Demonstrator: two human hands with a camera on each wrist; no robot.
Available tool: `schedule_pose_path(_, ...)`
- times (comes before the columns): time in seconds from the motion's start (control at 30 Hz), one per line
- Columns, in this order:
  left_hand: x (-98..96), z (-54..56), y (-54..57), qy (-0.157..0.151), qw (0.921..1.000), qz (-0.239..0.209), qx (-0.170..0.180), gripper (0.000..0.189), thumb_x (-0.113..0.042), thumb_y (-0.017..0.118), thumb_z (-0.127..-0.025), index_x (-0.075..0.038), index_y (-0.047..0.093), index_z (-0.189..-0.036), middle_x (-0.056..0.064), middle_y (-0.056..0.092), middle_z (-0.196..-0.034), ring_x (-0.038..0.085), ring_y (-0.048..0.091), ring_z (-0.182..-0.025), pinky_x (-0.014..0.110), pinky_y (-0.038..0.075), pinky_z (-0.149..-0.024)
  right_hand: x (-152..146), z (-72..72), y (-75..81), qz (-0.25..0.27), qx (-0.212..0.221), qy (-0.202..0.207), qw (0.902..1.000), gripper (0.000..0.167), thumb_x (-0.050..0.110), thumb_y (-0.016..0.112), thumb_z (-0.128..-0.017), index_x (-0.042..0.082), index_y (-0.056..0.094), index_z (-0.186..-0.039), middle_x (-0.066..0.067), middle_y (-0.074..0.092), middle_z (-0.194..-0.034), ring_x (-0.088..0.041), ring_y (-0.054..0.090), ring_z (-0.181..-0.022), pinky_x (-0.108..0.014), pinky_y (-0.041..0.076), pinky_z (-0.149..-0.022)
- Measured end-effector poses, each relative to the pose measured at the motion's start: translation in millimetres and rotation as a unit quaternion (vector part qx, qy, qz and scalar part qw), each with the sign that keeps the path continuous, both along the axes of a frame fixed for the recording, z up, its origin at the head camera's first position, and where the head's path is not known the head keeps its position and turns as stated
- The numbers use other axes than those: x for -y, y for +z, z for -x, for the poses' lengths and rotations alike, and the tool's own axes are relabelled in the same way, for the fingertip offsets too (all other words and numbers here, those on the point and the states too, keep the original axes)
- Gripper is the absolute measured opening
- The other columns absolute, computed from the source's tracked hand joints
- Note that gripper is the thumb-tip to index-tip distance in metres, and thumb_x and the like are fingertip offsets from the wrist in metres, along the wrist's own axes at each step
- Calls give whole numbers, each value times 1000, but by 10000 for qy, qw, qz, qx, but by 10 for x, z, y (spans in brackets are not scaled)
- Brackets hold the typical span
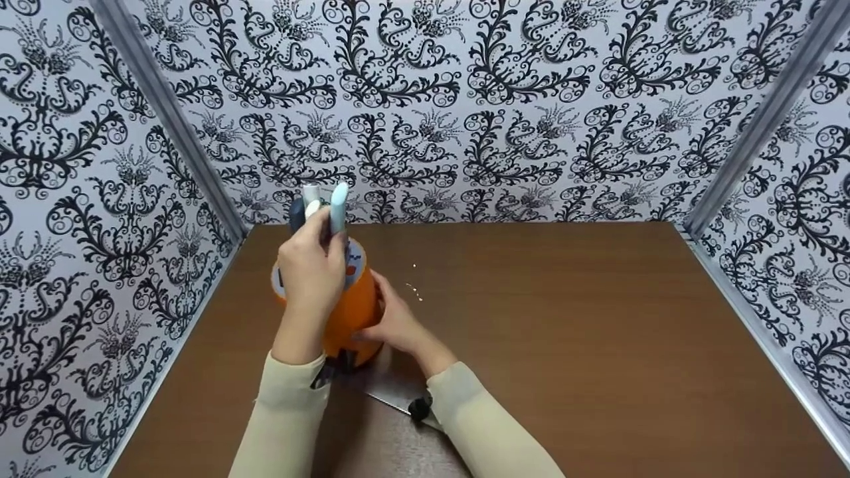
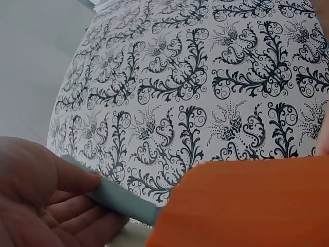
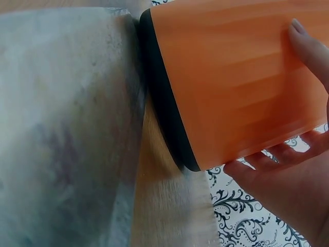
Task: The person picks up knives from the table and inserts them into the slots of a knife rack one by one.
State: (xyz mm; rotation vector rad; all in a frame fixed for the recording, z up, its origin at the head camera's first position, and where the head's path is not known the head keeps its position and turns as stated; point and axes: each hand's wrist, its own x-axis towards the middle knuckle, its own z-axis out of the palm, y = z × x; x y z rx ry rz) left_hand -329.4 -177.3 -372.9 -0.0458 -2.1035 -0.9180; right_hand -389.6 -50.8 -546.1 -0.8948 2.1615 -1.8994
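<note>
An orange holder (image 1: pixel 350 312) with a black base and a grey patterned top stands on the table, left of the middle. My left hand (image 1: pixel 310 262) is above its top, thumb and fingers around a pale teal handle (image 1: pixel 339 202). In the left wrist view this teal handle (image 2: pixel 121 198) points toward the orange holder (image 2: pixel 247 206); its lower end is hidden. Beside it rise a dark handle (image 1: pixel 297 216) and a light grey handle (image 1: pixel 311 193). My right hand (image 1: pixel 398 322) grips the holder's right side; in the right wrist view, thumb and fingers lie on opposite sides of it.
A flat metal piece, blade-like, (image 3: pixel 67 128) lies close to the holder's base. By my right sleeve a small black part (image 1: pixel 420 408) shows at the end of a thin edge. Patterned walls (image 1: pixel 431 133) enclose the brown table (image 1: pixel 564 332) at the back and sides.
</note>
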Motion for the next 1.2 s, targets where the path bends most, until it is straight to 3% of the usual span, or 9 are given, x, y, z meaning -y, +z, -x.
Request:
schedule_pose_path(0.3,-88,74,-42,540,9981,135,-283,23,-2,75,-95,3,73,-116,21,79,-112,37,78,-101,48,64,-91,3,-14,-19,69,43,1,10000,119,10,97,-71,25,29,-167,-4,52,-159,-23,53,-143,-42,43,-123)
schedule_pose_path(0.5,-95,83,-72,570,9976,-248,-319,24,0,79,-92,1,73,-115,16,81,-109,29,80,-94,41,66,-84,11,-24,-20,8,91,-46,9999,115,11,96,-74,26,30,-167,-4,52,-158,-24,52,-145,-42,42,-125)
schedule_pose_path(0.73,-58,84,-84,636,9962,-458,-379,27,6,78,-89,1,72,-115,17,80,-111,30,79,-97,40,66,-86,65,-13,-57,-53,-347,-187,9992,107,9,95,-75,19,35,-164,-7,52,-159,-25,50,-148,-46,40,-127)
schedule_pose_path(0.83,-57,66,-78,632,9961,-470,-404,28,7,78,-89,1,72,-115,17,80,-112,30,79,-98,39,66,-86,73,-24,-52,-13,-341,-192,9992,106,8,95,-76,20,36,-163,-6,52,-160,-24,49,-148,-47,39,-127)
schedule_pose_path(0.97,-67,51,-66,778,9958,-257,-417,27,5,80,-88,1,73,-113,17,79,-111,31,79,-96,40,66,-85,66,-44,-45,58,-296,-183,9994,105,8,95,-77,22,36,-163,-5,52,-159,-24,49,-148,-51,38,-128)
schedule_pose_path(1.2,-67,58,-69,1351,9890,556,-249,25,1,79,-90,1,71,-113,19,80,-106,36,78,-94,51,63,-82,82,-63,-39,69,-254,-173,9995,106,8,95,-76,23,37,-163,-5,51,-160,-25,49,-149,-55,36,-128)
